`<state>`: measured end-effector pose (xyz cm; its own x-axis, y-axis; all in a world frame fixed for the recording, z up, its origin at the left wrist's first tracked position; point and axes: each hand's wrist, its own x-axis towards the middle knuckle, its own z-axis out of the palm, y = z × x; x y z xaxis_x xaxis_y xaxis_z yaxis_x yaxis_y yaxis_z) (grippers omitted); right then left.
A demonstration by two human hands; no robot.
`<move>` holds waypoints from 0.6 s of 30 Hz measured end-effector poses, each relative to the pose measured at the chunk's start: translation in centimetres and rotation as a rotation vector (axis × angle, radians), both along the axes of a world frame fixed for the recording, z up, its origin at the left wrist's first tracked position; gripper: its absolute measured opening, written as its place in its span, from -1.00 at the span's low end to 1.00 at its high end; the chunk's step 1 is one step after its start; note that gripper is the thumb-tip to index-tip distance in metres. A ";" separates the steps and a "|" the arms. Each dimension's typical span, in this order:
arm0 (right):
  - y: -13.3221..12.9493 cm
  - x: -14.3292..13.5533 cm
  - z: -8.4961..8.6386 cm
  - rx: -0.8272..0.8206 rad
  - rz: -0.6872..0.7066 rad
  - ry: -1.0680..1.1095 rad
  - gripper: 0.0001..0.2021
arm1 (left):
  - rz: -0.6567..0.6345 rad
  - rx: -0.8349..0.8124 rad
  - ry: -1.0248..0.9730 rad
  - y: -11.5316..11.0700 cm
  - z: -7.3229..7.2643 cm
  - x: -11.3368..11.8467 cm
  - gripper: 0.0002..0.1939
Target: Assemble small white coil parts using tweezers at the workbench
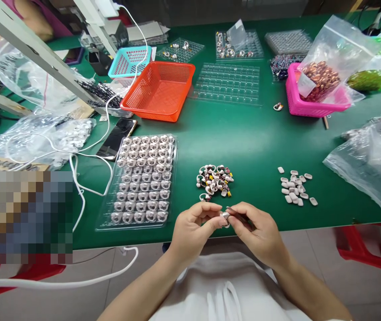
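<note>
Near the table's front edge, my left hand [192, 229] pinches a small white ring-shaped part [225, 216] between thumb and fingertips. My right hand [260, 234] is closed around a slim dark tool [243, 216] that looks like tweezers, its tip beside the part. The right thumb and fingertips also meet the part, and the fingers partly hide it. Just beyond the hands lies a pile of white ring-shaped parts [214, 179] with yellow and dark bits. Loose small white caps [296, 187] are spread to the right.
A clear tray [141, 180] filled with rows of whitish parts lies left, beside a phone [116, 138] and a white cable [76, 178]. Behind are an orange basket [163, 113], a clear tray [228, 82] and a pink basket [320, 107] holding a bag of copper-coloured pieces. Plastic bags [374, 160] lie right.
</note>
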<state>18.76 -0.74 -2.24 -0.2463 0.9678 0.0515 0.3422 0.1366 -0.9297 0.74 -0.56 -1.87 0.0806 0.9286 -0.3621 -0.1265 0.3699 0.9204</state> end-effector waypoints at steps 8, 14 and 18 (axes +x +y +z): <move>0.2 -0.3 -0.5 -0.314 -0.006 0.238 -0.86 | -0.035 0.072 0.013 -0.2 0.1 -0.2 -0.89; -0.1 -0.4 -0.8 -0.360 -0.035 0.325 -0.87 | -0.037 0.190 0.089 -0.3 -0.3 -0.3 -0.86; -0.2 -0.5 -1.0 -0.348 -0.031 0.341 -0.89 | -0.027 0.242 0.162 -0.3 -0.4 -0.1 -0.85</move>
<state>18.22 -0.90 -3.29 -0.2422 0.9485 -0.2040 0.0091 -0.2080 -0.9781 0.66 -0.88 -2.24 0.0659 0.9880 -0.1400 0.0362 0.1378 0.9898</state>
